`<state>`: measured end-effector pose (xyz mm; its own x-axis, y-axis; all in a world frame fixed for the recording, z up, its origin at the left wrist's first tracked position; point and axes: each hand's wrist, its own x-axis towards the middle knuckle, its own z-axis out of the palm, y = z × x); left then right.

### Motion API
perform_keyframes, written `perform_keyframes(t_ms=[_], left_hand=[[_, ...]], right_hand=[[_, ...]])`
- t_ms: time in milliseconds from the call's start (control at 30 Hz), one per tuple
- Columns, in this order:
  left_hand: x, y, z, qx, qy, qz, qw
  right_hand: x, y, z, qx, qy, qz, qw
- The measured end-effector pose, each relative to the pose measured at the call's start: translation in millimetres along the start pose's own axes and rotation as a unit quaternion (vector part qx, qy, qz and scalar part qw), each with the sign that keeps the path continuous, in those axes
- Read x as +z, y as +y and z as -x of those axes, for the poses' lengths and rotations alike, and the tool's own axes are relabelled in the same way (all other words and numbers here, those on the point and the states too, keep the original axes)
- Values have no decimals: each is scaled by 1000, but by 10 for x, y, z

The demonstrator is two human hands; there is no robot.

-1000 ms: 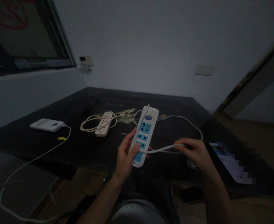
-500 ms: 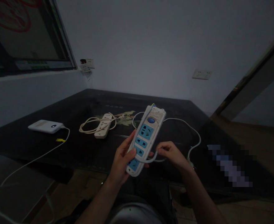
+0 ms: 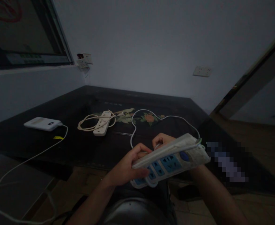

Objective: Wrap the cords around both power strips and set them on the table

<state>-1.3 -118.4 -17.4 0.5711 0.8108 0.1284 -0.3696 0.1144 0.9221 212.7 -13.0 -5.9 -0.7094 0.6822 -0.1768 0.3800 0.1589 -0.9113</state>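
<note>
My left hand point(image 3: 130, 165) grips one end of a white power strip point(image 3: 195, 154) with blue sockets and a dark blue switch, its thumb across the socket face. The strip is tilted, its switch end out to the right. Behind it my right hand point(image 3: 163, 139) is closed with curled fingers around the strip's white cord point(image 3: 133, 134); the strip hides part of that hand. Part of the cord wraps round the strip near my left thumb. The rest loops over the dark table point(image 3: 100, 93) and back to the right.
A smaller white power strip point(image 3: 102, 123) with its cream cord coiled on it lies left of centre. Farther left are a white power bank point(image 3: 42, 124) with a cable and a yellow tag point(image 3: 58, 137). A pixelated item point(image 3: 228, 164) lies at right. Wall sockets point(image 3: 202, 71) are behind.
The power strip has turned from nearly upright to lying sideways, switch end to the right. My right hand has moved from the strip's right side to behind it, carrying the cord round.
</note>
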Motion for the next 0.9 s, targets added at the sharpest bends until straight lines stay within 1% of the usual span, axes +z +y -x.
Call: perform_keyframes(t_ms=[67,100,133,167,233,300,400,500,600,667,767,833,900], left_hand=[[-15,16,-2,-18,21,-81,996],[-27,19,-9,-12,38,-129,991],[-41,19,-18,7,55,-181,982],[-56,18,-29,30,69,-235,969],[-87,13,-53,72,87,-336,935],[-116,4,-73,82,99,-408,904],[-157,-29,-98,63,123,-456,879],[-191,-88,-118,31,170,-466,868],[-203,-137,-130,-1,213,-464,860],[-195,-147,-134,-1,204,-464,862],[-172,-132,-138,26,171,-481,859],[-158,-118,-138,47,169,-491,854],[-151,-106,-129,57,178,-487,853]], right_hand=[[-108,-135,-114,25,-41,46,998],[-154,-219,-178,31,-69,79,994],[-192,-310,-239,13,-105,101,989],[-219,-405,-295,-11,-131,119,984],[-239,-592,-375,-51,-162,163,972],[-221,-756,-406,-62,-167,227,958],[-144,-934,-378,-59,-134,336,930],[-28,-1031,-311,-56,-79,424,900],[120,-1080,-234,-41,-16,508,860],[219,-1107,-181,-29,13,557,830],[333,-1153,-110,-24,20,598,801],[374,-1177,-69,-20,26,610,792],[386,-1187,-32,-15,28,611,791]])
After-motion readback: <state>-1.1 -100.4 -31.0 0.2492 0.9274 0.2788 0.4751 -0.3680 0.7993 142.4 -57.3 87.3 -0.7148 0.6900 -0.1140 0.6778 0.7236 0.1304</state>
